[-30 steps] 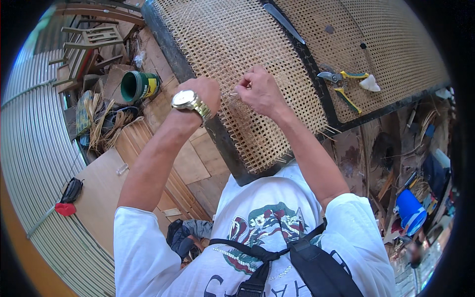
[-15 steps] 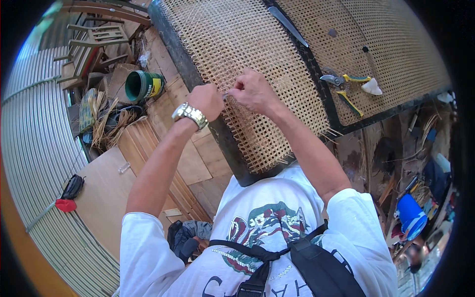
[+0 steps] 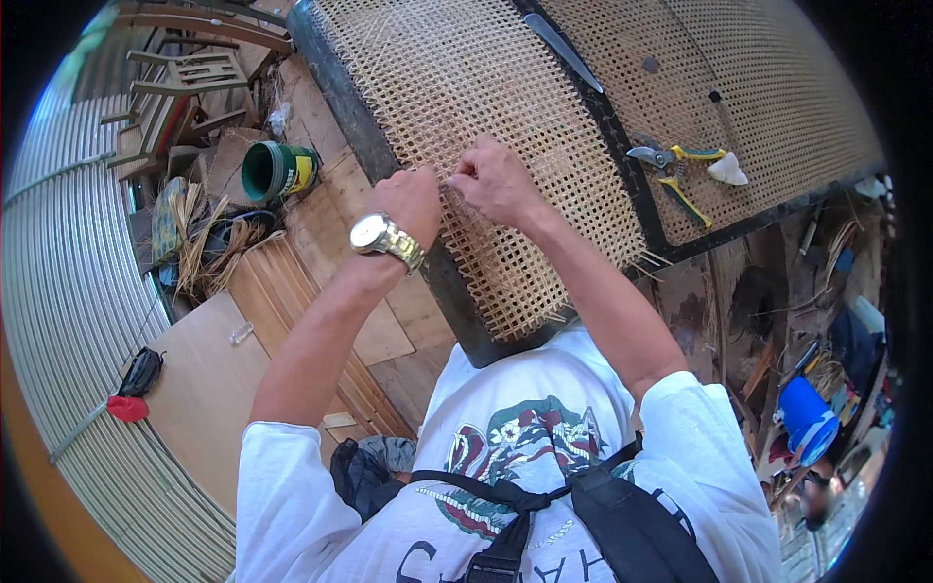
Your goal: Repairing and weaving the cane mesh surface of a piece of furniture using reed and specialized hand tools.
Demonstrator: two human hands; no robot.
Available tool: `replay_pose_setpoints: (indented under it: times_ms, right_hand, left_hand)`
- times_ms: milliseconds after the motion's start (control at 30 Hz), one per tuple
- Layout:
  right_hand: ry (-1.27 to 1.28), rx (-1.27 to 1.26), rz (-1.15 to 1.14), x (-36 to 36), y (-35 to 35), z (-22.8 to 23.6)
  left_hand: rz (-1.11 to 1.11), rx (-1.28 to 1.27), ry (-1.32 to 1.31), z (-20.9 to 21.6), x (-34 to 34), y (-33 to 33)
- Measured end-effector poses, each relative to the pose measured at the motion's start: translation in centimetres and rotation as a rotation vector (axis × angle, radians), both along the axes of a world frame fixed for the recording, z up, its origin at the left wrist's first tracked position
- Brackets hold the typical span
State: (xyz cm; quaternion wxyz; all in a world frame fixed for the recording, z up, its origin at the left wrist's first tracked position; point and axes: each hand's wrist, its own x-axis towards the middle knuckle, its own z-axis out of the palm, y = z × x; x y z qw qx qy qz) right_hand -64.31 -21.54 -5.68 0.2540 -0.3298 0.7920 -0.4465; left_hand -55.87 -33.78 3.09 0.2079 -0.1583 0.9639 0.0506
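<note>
A woven cane panel (image 3: 525,248) is stretched over a dark frame (image 3: 465,309) in front of me. At the panel's left edge my left hand (image 3: 406,202) is closed, knuckles up, with a metal watch on its wrist. Just to its right my right hand (image 3: 494,183) pinches above the weave, thumb against curled fingers. Something small and thin shows between the two hands, too small to name. Pruning shears (image 3: 673,173) with yellow and green handles lie spread on the second cane panel (image 3: 777,107), beside a white lump (image 3: 727,168).
A knife (image 3: 566,51) lies along the bar between the panels. Loose cane ends stick out at the near corner. On the floor at left are a green bucket (image 3: 277,171), wooden chairs (image 3: 190,83) and cane scraps (image 3: 199,228). A blue bucket (image 3: 807,418) stands at right.
My left wrist has rolled, bringing the watch face up into view, and the left hand has shifted slightly right. My right hand stays nearly in place.
</note>
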Motion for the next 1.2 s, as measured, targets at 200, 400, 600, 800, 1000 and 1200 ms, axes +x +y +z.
replay_pose_setpoints:
  times_ms: [200, 400, 600, 800, 1000, 1200]
  right_hand:
    - [0.003, 0.016, -0.066, -0.3, 1.0, -0.8]
    - [0.148, -0.113, -0.002, 1.1, 0.8, 0.3]
    - [0.17, -0.084, -0.029, 2.5, 1.3, 0.0]
    - [0.122, -0.208, -0.036, 2.1, 2.2, 1.1]
    - [0.269, -0.339, 0.038, 3.1, -1.0, 0.8]
    - [-0.556, -0.433, -0.125, 1.1, -0.6, 0.8]
  left_hand:
    - [0.219, 0.158, -0.029, -0.5, 0.1, -1.5]
    - [0.33, 0.306, -0.124, -1.8, -1.6, -3.8]
    - [0.109, 0.064, -0.069, 1.3, -1.2, -4.8]
    - [0.346, -0.199, 0.174, 4.4, 3.3, -21.2]
    - [0.401, -0.023, 0.174, 2.4, 5.6, -18.3]
    - [0.282, 0.285, 0.086, 1.5, 2.4, -6.0]
